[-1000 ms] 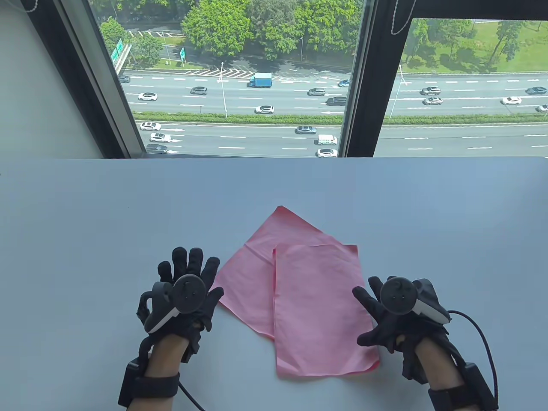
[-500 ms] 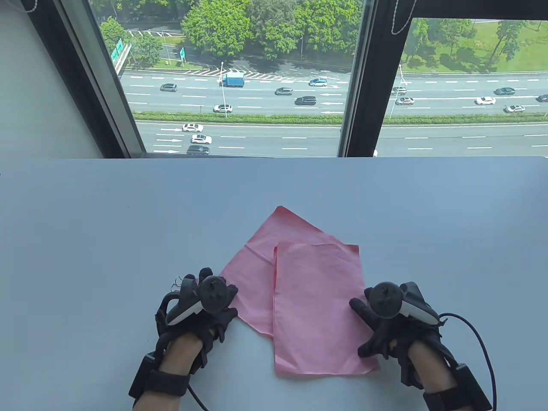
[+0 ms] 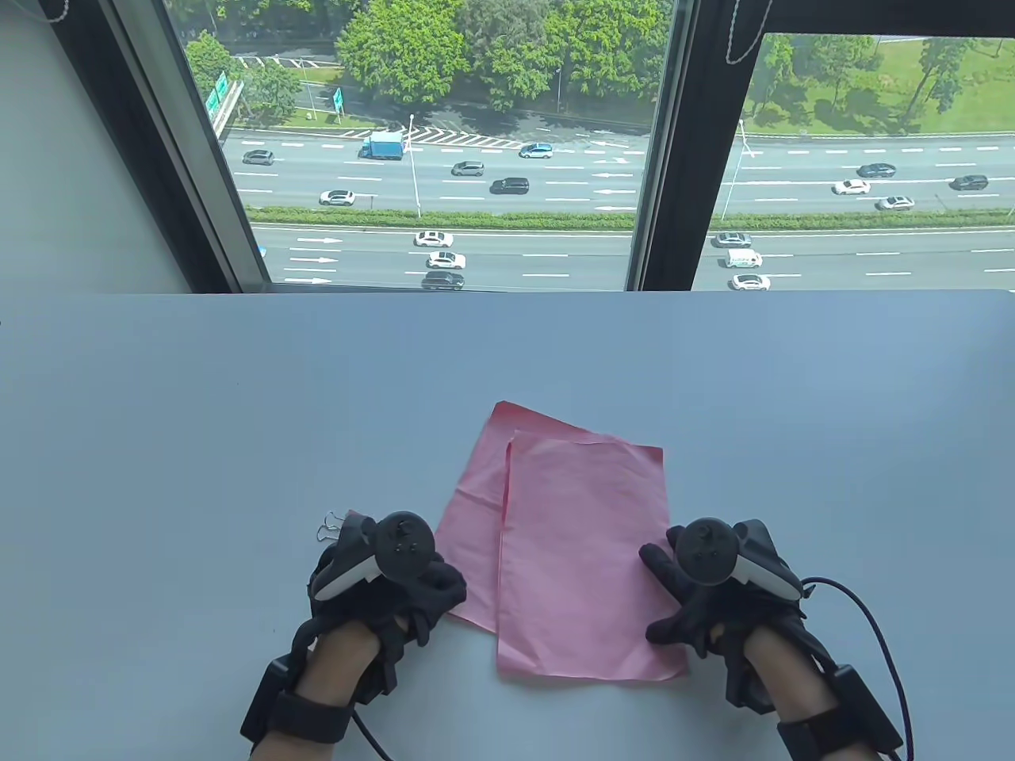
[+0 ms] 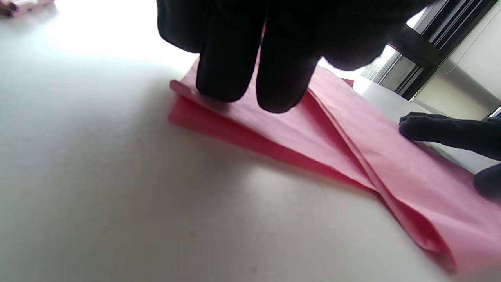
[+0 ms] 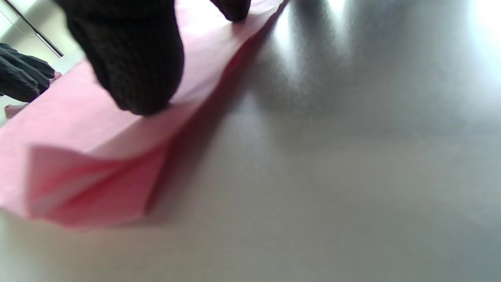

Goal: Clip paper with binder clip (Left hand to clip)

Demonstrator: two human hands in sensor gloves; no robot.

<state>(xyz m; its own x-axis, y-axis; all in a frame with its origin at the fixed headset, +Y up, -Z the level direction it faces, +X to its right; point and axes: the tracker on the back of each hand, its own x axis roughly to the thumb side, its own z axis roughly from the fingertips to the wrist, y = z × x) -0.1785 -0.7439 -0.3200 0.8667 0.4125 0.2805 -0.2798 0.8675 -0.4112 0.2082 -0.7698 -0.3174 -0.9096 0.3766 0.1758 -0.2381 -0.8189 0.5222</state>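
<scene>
Two pink paper sheets lie at the table's near middle, the top sheet (image 3: 587, 555) partly over the lower sheet (image 3: 473, 499). My left hand (image 3: 440, 590) presses its bent fingertips (image 4: 223, 84) on the lower sheet's left corner (image 4: 188, 94); it holds nothing. The binder clip (image 3: 329, 527) lies on the table just left of that hand; only its wire handles show, the rest is behind the tracker. My right hand (image 3: 662, 590) presses thumb and fingers (image 5: 137, 78) flat on the top sheet's right edge (image 5: 98, 129).
The white table (image 3: 198, 444) ends at a window along the far edge. The right glove's cable (image 3: 880, 626) loops on the table at the near right. The papers' near edge lies close to the table's front.
My left hand moved right off the clip onto the lower sheet and turned it clockwise, closer under the top sheet. Both sheets slid slightly left. My right hand stayed pressing.
</scene>
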